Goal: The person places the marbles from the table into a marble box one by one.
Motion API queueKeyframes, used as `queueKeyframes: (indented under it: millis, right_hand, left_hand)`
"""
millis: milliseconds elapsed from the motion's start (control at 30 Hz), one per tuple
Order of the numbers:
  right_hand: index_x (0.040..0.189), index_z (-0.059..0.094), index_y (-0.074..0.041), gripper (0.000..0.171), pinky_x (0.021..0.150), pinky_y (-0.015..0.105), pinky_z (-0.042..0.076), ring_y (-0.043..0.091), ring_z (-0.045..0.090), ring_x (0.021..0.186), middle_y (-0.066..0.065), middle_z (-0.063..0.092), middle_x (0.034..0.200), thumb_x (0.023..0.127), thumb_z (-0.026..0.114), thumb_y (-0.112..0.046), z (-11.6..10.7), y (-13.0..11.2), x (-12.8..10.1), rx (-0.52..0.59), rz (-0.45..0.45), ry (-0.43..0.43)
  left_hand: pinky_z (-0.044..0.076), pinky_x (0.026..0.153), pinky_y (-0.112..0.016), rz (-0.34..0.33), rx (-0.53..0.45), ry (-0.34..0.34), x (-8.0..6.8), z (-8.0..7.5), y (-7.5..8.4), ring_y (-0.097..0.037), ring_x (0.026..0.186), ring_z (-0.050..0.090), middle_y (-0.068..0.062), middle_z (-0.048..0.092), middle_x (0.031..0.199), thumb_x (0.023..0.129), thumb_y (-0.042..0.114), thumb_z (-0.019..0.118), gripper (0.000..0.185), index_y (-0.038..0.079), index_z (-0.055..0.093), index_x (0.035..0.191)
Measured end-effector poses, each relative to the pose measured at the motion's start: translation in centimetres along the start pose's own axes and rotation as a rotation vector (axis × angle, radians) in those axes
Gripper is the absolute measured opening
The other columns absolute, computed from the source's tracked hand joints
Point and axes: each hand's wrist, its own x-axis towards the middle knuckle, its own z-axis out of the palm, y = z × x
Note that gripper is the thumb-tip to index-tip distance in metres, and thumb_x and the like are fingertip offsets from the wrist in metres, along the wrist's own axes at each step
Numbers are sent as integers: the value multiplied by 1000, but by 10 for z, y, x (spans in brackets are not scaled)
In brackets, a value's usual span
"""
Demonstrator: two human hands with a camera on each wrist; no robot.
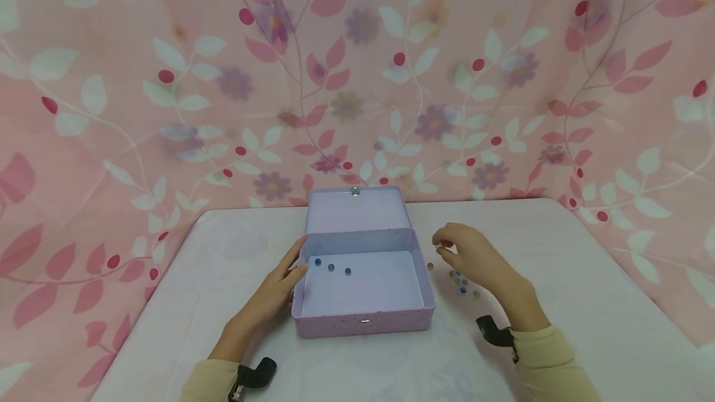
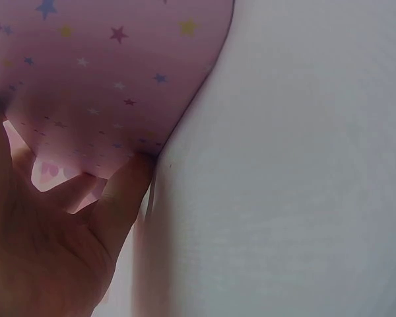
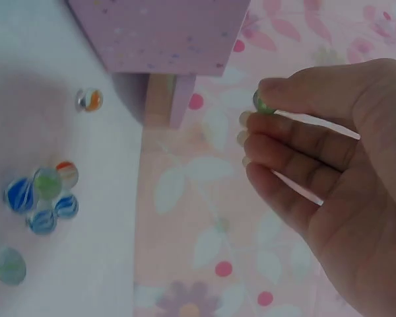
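A lilac tin box [image 1: 364,322] stands on the table with its lid [image 1: 359,209] raised. My left hand [image 1: 274,290] holds the box's left wall, thumb at the rim and fingers along the outside. In the left wrist view its fingers lie against the star-printed side [image 2: 112,72]. To the right of the box, my right hand [image 1: 475,259] pinches a green glass marble [image 3: 261,102] between thumb and forefinger, above the table. Inside the box lie a blue marble [image 1: 318,262], a greyish marble [image 1: 331,267] and another blue marble [image 1: 348,272].
Below my right hand several marbles sit bunched together, among them a green marble [image 3: 47,183]. An orange-and-white marble [image 3: 91,100] lies apart, near the box's right wall, and a pale green marble [image 3: 8,265] on the other side. A floral cloth [image 1: 357,79] hangs behind the white table [image 1: 234,253].
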Motion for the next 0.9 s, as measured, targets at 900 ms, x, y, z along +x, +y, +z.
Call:
queueKeyframes:
  millis: [900]
  right_hand:
    - [95, 72, -11, 13, 77, 25, 56, 12, 62, 87, -5, 64, 91, 84, 76, -5, 49, -48, 11, -7, -210, -75]
  left_hand:
    - [43, 101, -68, -9, -11, 1, -1, 0, 1, -48, 147, 28, -4, 16, 167, 104, 46, 45, 57, 56, 17, 152]
